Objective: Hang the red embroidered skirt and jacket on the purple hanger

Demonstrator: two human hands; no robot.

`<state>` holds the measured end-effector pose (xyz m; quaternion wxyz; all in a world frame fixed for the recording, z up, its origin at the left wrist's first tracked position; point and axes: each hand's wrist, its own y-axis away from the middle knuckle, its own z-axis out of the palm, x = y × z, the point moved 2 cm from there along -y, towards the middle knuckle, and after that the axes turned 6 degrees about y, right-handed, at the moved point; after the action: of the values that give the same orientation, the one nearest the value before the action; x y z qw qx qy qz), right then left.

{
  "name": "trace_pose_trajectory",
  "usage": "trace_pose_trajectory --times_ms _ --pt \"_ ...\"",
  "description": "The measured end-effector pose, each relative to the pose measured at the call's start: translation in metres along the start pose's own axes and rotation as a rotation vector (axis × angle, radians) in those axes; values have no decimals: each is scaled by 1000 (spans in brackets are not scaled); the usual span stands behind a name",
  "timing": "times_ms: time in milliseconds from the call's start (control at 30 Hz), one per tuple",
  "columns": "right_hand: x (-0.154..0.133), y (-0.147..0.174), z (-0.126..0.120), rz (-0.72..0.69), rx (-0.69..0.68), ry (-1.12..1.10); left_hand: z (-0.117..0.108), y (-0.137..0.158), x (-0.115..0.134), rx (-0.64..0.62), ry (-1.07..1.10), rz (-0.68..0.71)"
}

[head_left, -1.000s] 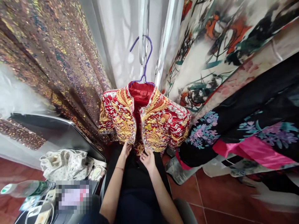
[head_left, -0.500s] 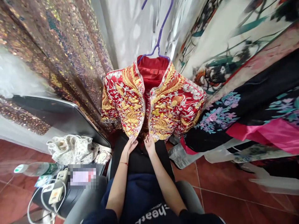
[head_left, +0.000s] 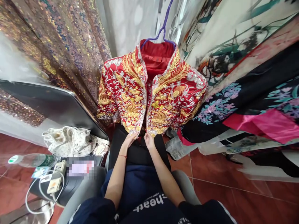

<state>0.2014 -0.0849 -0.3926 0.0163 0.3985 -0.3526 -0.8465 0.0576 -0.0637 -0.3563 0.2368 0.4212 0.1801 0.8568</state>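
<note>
A red jacket (head_left: 133,90) with gold and silver embroidery hangs on a purple hanger (head_left: 164,26) right in front of me. Its front is parted, and a small label with an S shows inside the collar. My left hand (head_left: 130,139) pinches the lower corner of the front panel on the left. On the other panel's bottom corner, my right hand (head_left: 149,140) is closed with its fingertips at the edge. The jacket's hem lies over black cloth (head_left: 136,157) across my lap.
Sequinned fabric (head_left: 70,37) hangs at the left, a black floral garment (head_left: 217,105) at the right. Beside my left leg are a patterned white cloth bag (head_left: 67,141), a plastic bottle (head_left: 35,160), a power strip (head_left: 56,177) with a white cable, and a dark panel (head_left: 51,102).
The jacket and hanger appear slightly higher in view, and its collar label now reads clearly. Both hands stay at the two front corners, the right one slightly closer to the left.
</note>
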Motion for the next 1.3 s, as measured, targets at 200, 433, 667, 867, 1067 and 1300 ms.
trace_pose_trajectory --times_ms 200,433,667,867,1067,1300 --pt "6 13 7 -30 1 12 13 -3 -14 53 -51 127" --pt "3 24 5 -109 79 -45 15 -11 -25 103 -24 146" --pt "6 32 12 -45 17 -108 27 -6 -27 19 -20 11" --pt "-5 40 4 -42 -41 -131 38 -3 -27 -31 13 -74" --pt "-12 39 -4 -33 -51 -157 43 -6 -32 -49 76 -130" --pt "-9 41 -3 -54 -91 -182 45 -5 -35 -32 112 -121"
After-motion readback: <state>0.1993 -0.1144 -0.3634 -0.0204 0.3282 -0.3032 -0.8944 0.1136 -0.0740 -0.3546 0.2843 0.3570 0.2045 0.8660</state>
